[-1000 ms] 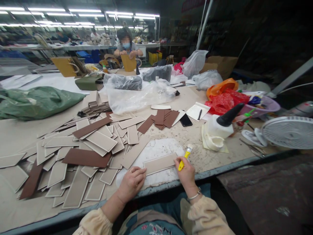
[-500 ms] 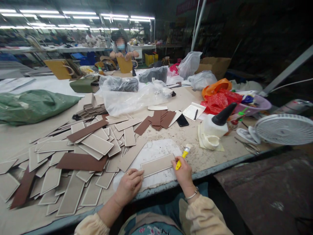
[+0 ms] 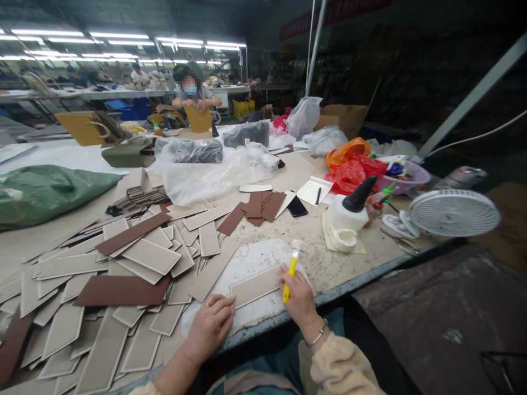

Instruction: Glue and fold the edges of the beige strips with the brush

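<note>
A beige rectangular panel [image 3: 258, 285] with pale edges lies on a white sheet [image 3: 263, 252] in front of me. At its left end, the closed fingers of my left hand [image 3: 214, 318] pinch the corner. My right hand [image 3: 298, 296] is wrapped round the yellow handle of a paintbrush [image 3: 292, 269], its pale bristles pointing up and away. Fingertips of that same hand touch the panel's right end. A loose pile of similar beige panels [image 3: 152, 249] spreads to the left, with brown panels [image 3: 123, 291] among them.
A white bottle with a black cone top [image 3: 349, 211] stands to the right, near a white fan [image 3: 455, 214]. A phone [image 3: 297, 207] and notepad [image 3: 310, 189] lie farther back. Clear plastic bags [image 3: 206, 175] cover the middle. Across the table, a person holds a yellow-brown piece [image 3: 198, 119].
The view has shifted, so the table's things sit farther left. The paintbrush in my right hand has turned more upright. Both hands remain at the ends of the panel.
</note>
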Demonstrator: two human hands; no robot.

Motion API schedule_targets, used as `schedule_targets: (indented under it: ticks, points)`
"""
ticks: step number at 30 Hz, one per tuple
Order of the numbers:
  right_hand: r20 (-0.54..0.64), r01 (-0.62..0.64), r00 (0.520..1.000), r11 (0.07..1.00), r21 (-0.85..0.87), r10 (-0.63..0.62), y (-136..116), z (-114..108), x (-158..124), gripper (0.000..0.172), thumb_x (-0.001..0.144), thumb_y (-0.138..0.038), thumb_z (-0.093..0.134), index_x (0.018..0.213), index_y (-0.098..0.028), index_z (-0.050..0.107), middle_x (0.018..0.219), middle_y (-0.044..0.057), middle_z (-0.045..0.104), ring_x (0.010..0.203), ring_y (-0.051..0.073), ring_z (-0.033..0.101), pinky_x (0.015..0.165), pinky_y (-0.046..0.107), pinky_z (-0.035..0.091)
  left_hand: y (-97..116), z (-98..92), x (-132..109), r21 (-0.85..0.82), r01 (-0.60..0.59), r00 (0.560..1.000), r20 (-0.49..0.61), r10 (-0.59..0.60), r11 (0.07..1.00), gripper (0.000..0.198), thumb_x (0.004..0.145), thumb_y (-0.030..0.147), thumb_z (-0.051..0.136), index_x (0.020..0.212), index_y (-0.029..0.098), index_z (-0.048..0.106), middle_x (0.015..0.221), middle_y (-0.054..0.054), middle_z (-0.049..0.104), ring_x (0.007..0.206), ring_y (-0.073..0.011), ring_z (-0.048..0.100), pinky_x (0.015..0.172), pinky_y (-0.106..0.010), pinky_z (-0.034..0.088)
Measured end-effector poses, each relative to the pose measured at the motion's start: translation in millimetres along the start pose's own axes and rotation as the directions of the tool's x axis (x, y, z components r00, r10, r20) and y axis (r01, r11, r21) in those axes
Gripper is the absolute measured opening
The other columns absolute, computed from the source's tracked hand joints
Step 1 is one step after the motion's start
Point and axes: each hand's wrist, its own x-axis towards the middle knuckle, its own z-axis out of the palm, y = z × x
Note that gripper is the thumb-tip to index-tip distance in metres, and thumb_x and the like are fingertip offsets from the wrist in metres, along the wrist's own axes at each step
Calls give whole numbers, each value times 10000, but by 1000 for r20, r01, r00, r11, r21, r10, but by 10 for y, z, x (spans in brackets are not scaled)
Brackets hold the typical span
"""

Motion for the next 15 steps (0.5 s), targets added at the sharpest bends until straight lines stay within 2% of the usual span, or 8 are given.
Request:
schedule_targets:
  ticks: [3,7,10,15]
  points:
    - [140,155,974,977,148,-176,-308,90,-34,64,869,-163,534,914,-199,561,1330,122,535,1220,240,491,1003,431,436,-6,2,7,14,-14,1000,5,14,1000,170,889,142,488,858,198,646,1062,-60,685,890,-193,590,832,-379,529]
    - [307,193,919,961,196,-247,-586,212,-89,329,750,-262,733,1007,-193,540,1366,162,497,1208,273,515,1045,490,401,-8,13,14,16,-28,1000,-2,28,999,177,893,138,477,834,196,634,1050,-60,686,860,-182,593,834,-376,528]
    - [337,142,924,979,144,-183,-487,172,-91,414,696,-256,787,1022,-190,542,1372,175,488,1195,287,529,1049,512,391,-16,20,8,16,-29,1000,0,29,999,180,896,139,473,845,198,635,1056,-61,682,857,-180,592,847,-379,523]
    - [317,35,947,998,60,-53,-87,-33,-21,357,708,-203,762,1000,-179,558,1403,158,457,1288,292,436,1082,506,359,-35,12,10,15,-12,999,37,11,1000,167,894,137,479,856,199,629,1079,-55,673,890,-190,571,850,-377,511]
